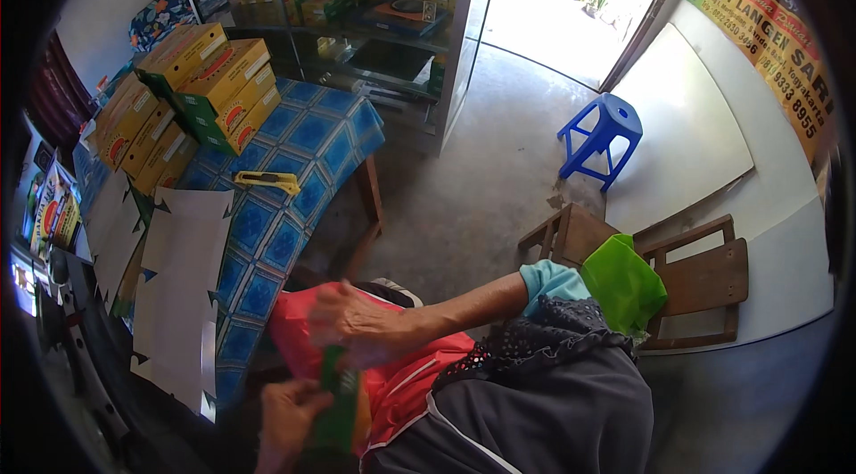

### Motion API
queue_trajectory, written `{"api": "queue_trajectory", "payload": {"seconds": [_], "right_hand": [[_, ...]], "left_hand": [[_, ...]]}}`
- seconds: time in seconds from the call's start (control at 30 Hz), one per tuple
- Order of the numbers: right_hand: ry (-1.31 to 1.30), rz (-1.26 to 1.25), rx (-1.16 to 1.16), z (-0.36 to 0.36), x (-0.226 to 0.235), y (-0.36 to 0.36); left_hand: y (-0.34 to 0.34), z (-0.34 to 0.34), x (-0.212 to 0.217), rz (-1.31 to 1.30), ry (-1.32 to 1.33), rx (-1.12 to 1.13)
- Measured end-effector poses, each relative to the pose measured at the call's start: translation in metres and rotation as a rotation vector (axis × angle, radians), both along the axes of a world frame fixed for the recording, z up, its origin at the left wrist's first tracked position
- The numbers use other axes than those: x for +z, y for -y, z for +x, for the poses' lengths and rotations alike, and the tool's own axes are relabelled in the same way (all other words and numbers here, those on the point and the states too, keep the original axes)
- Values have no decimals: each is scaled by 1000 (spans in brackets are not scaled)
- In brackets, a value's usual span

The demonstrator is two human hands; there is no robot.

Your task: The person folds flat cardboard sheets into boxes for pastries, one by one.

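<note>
Room: plain grey floor (pixel 504 131), with a bright doorway (pixel 553 6) ahead of you.
Left hand: your left hand (pixel 287 416) is closed on the edge of a green-and-yellow card box (pixel 337 403), thumb across its green side.
Right hand: your right hand (pixel 361 327) is blurred at the box's upper end, fingers bent; you can't tell from this whether it grips or only presses.
Card box: low in front of you, over the red cloth (pixel 401 376) on your lap; it looks partly folded, though your hands hide much of it.
Flat sheets: pale card sheets (pixel 183 251) lie unfolded on the table's blue checked cloth (pixel 312 175), beside your left; these seem left to fold.
Cutter: a yellow knife (pixel 267 181) lies on the cloth, near the sheets.
Stacked boxes: formed boxes (pixel 234 90) stand piled at the table's far end, apparently done.
Farther out: glass cabinet (pixel 456 64) holding more boxes, blue stool (pixel 611 126), and a green bag (pixel 624 282) by the wooden chair (pixel 700 282).
</note>
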State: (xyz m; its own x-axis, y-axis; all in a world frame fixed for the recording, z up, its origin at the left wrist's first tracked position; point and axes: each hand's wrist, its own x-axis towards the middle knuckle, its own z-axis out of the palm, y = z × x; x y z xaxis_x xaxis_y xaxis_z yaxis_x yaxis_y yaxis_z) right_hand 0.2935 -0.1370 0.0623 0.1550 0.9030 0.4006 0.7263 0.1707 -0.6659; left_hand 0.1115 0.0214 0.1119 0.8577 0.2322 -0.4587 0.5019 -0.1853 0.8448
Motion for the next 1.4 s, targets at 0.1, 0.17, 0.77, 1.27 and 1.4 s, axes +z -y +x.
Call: {"api": "queue_trajectory", "payload": {"seconds": [0.1,0.17,0.77,1.27,1.4], "right_hand": [[230,343,-177,-7,35,5],[12,292,78,-25,21,12],[-924,-62,-276,-24,17,23],[-680,-11,-14,-1,-1,14],[-341,-137,-48,-3,19,10]], "left_hand": [[-7,18,8,-263,104,423],[-7,34,12,-430,160,577],[11,27,-11,-654,260,597],[-2,25,-24,-650,123,434],[2,25,-20,-648,142,432]]}}
